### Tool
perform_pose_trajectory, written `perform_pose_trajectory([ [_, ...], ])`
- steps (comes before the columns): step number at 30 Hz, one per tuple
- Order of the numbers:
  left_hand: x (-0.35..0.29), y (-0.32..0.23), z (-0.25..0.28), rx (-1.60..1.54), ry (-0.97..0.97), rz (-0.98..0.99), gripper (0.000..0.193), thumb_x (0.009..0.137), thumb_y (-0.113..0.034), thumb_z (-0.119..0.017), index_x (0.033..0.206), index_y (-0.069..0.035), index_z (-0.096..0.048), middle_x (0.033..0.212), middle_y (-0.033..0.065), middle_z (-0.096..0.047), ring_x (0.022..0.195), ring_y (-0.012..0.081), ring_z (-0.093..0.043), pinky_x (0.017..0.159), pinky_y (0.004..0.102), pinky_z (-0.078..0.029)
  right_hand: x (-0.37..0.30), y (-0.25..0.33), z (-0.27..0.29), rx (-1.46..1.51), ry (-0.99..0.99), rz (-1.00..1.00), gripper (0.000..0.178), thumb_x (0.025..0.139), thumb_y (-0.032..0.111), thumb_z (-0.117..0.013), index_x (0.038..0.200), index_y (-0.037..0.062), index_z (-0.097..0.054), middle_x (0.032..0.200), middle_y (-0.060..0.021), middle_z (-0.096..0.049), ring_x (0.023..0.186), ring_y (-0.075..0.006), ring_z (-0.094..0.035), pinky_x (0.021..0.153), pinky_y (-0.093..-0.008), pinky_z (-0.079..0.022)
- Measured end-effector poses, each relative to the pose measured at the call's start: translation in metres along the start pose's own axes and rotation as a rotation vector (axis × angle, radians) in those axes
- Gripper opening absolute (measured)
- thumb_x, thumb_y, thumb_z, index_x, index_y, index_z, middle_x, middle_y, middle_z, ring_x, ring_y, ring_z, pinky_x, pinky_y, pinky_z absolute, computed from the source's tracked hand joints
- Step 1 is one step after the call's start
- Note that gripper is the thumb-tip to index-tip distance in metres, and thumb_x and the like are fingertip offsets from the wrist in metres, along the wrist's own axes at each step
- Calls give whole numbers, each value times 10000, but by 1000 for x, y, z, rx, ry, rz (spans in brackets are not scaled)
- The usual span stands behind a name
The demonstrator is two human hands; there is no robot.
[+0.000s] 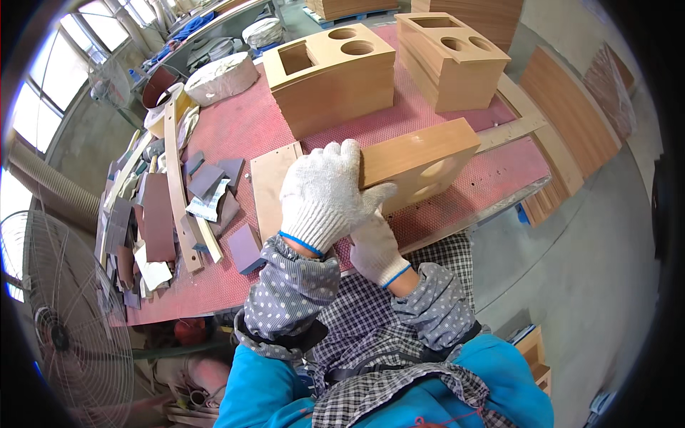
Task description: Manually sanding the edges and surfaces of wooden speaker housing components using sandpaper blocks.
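Note:
A wooden box (421, 151) rests tilted on its side on the red-covered workbench, round holes in the face turned to me. My left hand (325, 189), in a white knitted glove with a blue cuff edge, is closed over the box's left end, its thumb along the near face. Just below it, my right hand (376, 246), gloved alike, is against the near lower part of that end; its fingers are bent and partly hidden by the left hand and the box. Under and beside the left hand lies a flat wooden board (267, 187).
Two similar boxes with cut-outs, one left (332, 89) and one right (457, 71), stand farther back. Sanding blocks (207, 178), abrasive sheets and a curved wooden strip (175, 178) crowd the left. A caged fan (64, 335) stands at lower left; curved panels (567, 107) are at right.

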State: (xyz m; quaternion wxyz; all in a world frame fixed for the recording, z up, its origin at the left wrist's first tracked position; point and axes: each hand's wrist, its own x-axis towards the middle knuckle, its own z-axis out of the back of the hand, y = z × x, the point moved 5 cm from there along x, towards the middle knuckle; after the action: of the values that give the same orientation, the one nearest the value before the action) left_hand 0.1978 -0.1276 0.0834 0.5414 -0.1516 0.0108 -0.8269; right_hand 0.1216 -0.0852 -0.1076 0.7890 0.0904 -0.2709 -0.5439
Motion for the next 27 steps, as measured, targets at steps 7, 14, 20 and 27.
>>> perform_pose_trajectory([
  [7, 0, 1, 5, 16, 19, 11, 697, 854, -641, -796, 1116, -9, -667, 1025, 213, -721, 1002, 410, -727, 849, 523, -583, 29, -5, -8, 96, 371, -177, 414, 905, 102, -616, 1290, -16, -710, 1280, -266, -711, 1252, -444, -651, 1242, -623, -354],
  [14, -2, 0, 6, 6, 1, 15, 700, 849, -644, -799, 1115, -11, -667, 1029, 218, -724, 1004, 412, -730, 855, 525, -585, 3, 16, 23, 2, 4, 127, 368, 892, 86, -634, 1236, -35, -681, 1233, -253, -702, 1179, -447, -686, 1043, -543, -537],
  [20, 1, -2, 6, -3, 20, 21, 685, 846, -634, -805, 1092, -11, -666, 1003, 222, -725, 974, 421, -734, 849, 525, -585, 2, 10, 32, 252, 35, 42, 301, 874, 99, -676, 1148, -3, -749, 1167, -255, -732, 1134, -464, -675, 1000, -584, -534],
  [27, -1, -1, 9, -19, -10, 12, 673, 844, -622, -813, 1063, -5, -658, 989, 232, -727, 963, 430, -734, 839, 528, -584, 18, 6, 8, 140, 343, -148, 310, 895, 111, -687, 1193, 30, -719, 1204, -238, -709, 1173, -495, -624, 1036, -600, -497],
])
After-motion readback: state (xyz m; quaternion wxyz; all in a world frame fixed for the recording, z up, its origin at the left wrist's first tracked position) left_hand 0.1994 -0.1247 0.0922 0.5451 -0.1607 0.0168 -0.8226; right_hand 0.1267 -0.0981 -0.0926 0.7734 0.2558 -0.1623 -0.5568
